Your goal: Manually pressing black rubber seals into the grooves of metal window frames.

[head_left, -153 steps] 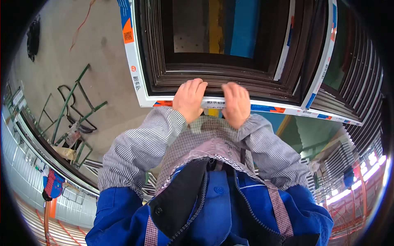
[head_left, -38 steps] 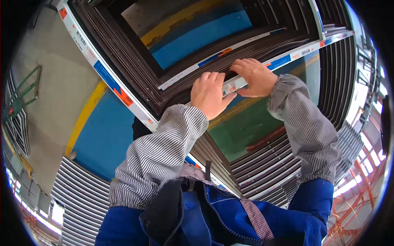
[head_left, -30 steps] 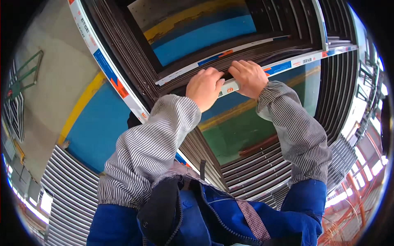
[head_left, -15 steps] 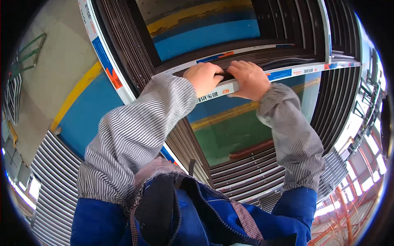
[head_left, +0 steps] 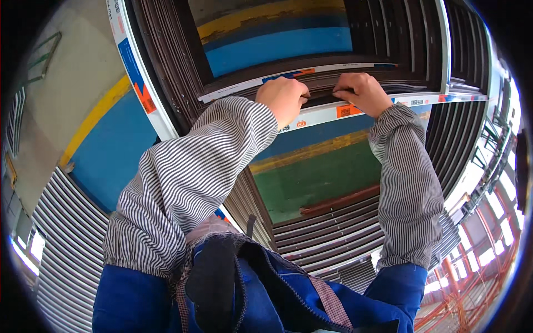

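Brown metal frames lie stacked in front of me, with a crossbar (head_left: 316, 120) faced in white printed film. My left hand (head_left: 283, 100) bends over this bar, its thumb and fingers closed together at the dark groove along the top. A short way to the right, my right hand (head_left: 363, 94) is closed in a pinch over the same groove, its wrist just above the white film. Whatever the fingertips pinch is too small and dark to make out. Striped sleeve covers (head_left: 189, 166) wrap both forearms.
A white-filmed side rail (head_left: 135, 72) runs along the stack's left. More dark profiles (head_left: 455, 127) are stacked at the right, and light striped profiles (head_left: 72, 238) lie lower left. Blue, yellow and green floor shows through the frame openings. A green metal stand (head_left: 44, 55) is far left.
My right hand has moved right along the crossbar, widening the gap between my hands. My left hand has shifted slightly right. An orange label on the bar now shows below the right hand.
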A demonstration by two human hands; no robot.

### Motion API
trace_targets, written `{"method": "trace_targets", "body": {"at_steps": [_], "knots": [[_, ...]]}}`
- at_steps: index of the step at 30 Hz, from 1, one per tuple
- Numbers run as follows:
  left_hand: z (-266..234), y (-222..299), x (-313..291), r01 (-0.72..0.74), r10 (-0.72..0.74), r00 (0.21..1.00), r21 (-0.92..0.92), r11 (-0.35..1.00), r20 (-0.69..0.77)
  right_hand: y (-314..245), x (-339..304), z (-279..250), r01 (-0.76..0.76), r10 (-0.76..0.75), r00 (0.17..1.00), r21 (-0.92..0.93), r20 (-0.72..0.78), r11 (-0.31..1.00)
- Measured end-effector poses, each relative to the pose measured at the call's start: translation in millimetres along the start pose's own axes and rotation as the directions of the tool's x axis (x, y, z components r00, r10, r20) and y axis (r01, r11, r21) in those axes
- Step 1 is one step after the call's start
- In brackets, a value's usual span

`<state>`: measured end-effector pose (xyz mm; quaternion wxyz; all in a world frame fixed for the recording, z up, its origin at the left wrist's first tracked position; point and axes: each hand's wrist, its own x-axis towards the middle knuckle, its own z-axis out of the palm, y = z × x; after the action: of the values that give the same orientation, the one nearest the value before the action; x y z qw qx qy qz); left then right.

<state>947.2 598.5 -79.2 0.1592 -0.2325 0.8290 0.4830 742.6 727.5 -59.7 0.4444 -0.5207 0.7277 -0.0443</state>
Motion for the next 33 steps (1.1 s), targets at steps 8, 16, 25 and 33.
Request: {"method": "trace_targets", "body": {"at_steps": [8, 16, 25, 33], "knots": [[9, -1, -2, -0.014, 0.014, 1.000, 0.020, 1.000, -0.021, 3, 0, 3, 0.017, -0.017, 1.000, -0.012, -0.011, 1.000], [4, 4, -7, 0.015, -0.015, 1.000, -0.113, 0.993, 0.002, 9, -2, 3, -0.034, 0.033, 0.998, 0.027, 0.049, 0.999], [28, 18, -30, -0.121, 0.198, 0.955, 0.319, 0.940, -0.221, -62, -17, 34, 0.235, -0.261, 0.964, -0.290, -0.053, 0.928], [23, 18, -27, -0.156, 0.199, 0.967, 0.243, 0.957, -0.162, -49, -5, 43, 0.283, -0.370, 0.911, -0.381, -0.179, 0.880]]}}
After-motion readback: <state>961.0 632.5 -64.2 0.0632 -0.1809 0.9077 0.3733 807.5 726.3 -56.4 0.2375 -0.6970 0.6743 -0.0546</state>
